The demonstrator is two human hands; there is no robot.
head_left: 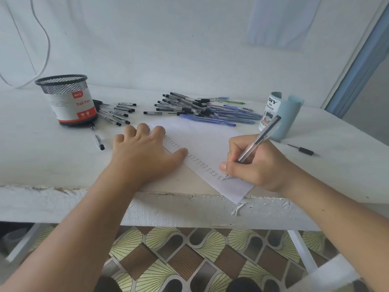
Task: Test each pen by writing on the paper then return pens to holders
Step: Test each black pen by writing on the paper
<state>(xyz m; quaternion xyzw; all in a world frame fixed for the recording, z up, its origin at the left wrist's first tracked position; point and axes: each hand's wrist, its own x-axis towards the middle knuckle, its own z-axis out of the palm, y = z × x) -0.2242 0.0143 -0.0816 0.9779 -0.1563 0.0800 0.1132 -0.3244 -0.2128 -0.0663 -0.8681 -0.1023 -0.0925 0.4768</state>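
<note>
Your right hand (252, 165) pinches a light, stiff, likely slick pen (260, 138) low on its barrel, tip on the paper (202, 148) near the tabletop (42, 154) edge, your left hand (145, 150) lies flat and relaxed pinning it, and neither the mesh holder (67, 102) nor the blue holder (283, 116) shows pens above its rim.

Mesh holder (69, 102) label — "Ball Pen"; blue organizer (281, 114) label — "DIY Desk Organizer".
</note>
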